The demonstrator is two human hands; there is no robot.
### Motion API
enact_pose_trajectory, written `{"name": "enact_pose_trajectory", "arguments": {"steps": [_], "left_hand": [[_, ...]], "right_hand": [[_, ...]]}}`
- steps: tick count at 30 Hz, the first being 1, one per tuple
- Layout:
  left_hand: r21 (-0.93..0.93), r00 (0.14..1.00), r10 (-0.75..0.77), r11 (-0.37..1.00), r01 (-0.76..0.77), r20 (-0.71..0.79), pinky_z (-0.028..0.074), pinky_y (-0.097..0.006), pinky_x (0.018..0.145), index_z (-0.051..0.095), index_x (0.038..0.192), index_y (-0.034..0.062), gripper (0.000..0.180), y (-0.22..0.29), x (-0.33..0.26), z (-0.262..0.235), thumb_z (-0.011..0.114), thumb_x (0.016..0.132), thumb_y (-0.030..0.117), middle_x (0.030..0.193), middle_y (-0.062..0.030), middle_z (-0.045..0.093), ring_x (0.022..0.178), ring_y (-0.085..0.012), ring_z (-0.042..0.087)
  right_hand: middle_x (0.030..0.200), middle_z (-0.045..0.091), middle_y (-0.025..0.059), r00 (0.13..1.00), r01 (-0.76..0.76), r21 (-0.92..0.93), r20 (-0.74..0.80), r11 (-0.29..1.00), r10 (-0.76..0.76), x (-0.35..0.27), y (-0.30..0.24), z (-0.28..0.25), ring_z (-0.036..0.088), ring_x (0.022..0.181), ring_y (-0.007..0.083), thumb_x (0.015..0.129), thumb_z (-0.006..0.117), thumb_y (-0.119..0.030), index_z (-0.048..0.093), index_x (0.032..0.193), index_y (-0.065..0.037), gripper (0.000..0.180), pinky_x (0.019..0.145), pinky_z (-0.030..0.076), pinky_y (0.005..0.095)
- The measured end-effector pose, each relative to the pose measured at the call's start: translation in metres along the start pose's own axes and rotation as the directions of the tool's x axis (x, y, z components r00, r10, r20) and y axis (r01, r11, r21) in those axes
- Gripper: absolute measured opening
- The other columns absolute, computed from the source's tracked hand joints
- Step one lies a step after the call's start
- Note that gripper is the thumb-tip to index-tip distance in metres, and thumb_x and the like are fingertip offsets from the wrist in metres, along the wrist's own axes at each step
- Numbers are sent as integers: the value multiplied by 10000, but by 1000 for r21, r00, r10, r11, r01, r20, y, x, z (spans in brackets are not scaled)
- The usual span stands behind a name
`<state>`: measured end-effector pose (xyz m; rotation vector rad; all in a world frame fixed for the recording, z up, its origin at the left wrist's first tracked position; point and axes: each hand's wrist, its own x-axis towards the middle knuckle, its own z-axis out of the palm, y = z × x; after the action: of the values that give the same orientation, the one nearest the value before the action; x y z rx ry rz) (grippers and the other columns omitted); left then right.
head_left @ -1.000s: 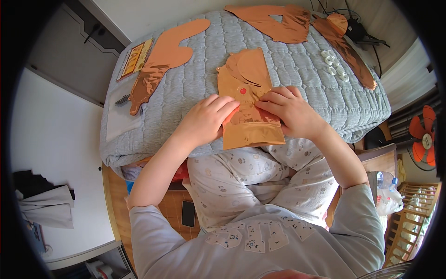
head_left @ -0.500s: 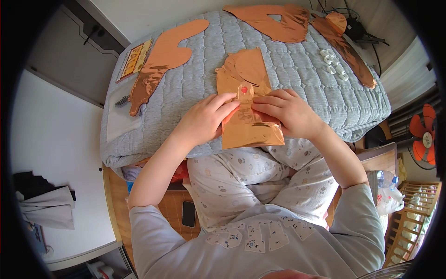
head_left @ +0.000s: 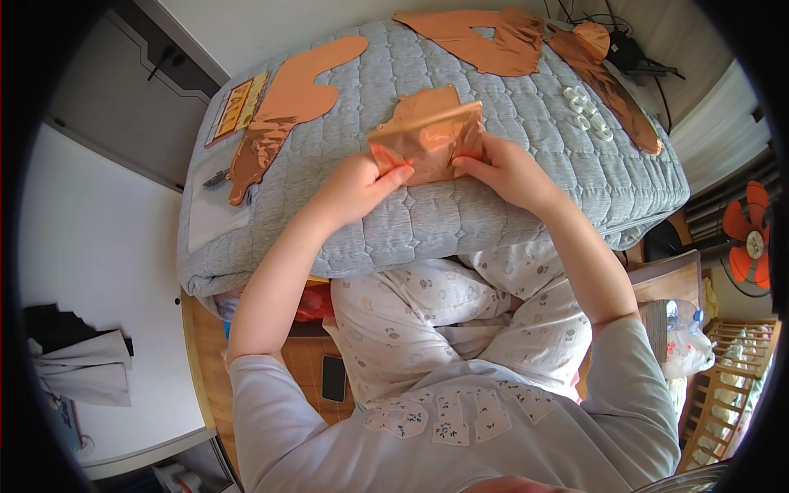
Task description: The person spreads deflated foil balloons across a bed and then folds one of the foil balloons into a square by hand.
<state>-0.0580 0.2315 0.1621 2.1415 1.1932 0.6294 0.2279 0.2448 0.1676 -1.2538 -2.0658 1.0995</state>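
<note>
A flat rose-gold foil balloon (head_left: 431, 152) lies at the middle of the bed, its near part folded up and over the far part. My left hand (head_left: 366, 185) grips the folded part's left side, thumb on top. At the right side, my right hand (head_left: 509, 172) pinches it the same way. Both thumbs press on the shiny foil, while most of the fingers are hidden under or behind it.
More flat foil balloons lie on the grey quilted bed (head_left: 411, 238): one at left (head_left: 304, 82), one at the back (head_left: 468, 41), one at right (head_left: 608, 90). White ribbon rolls (head_left: 588, 111) sit at right. A fan (head_left: 752, 238) stands beside the bed; a phone (head_left: 334, 378) lies on the floor.
The balloon's near end, which lay flat over the bed edge, has been lifted and folded away from me. Both hands have moved a little farther away and turned, thumbs now on top.
</note>
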Motion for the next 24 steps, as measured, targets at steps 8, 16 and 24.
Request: {"name": "enact_pose_trajectory", "arguments": {"steps": [8,16,24], "left_hand": [[-267,990,-115,959,89,-82,545,-330,780,441,1402,-56,659,-12,8,1,765,941,285,1017,-114,723,892,-165,687],[-238,935,-353,906,351,36,515,-297,743,211,1554,-69,896,6,9,-8,774,926,232,963,-135,718,867,-150,673],[-265,937,-347,900,347,51,500,-286,680,137,1595,-57,966,-1,14,-7,771,915,208,895,-105,707,772,-144,647]], "right_hand": [[1049,736,177,978,-110,10,-180,994,110,14,-11,7,714,956,275,945,707,-380,650,1224,13,485,842,536,365],[999,739,151,940,-185,13,-288,983,181,23,-3,15,704,898,231,926,714,-401,673,1228,3,507,815,529,355],[1059,727,257,920,-198,-59,-354,978,165,30,-7,20,695,1018,408,918,690,-341,680,1112,55,440,880,529,458]]}}
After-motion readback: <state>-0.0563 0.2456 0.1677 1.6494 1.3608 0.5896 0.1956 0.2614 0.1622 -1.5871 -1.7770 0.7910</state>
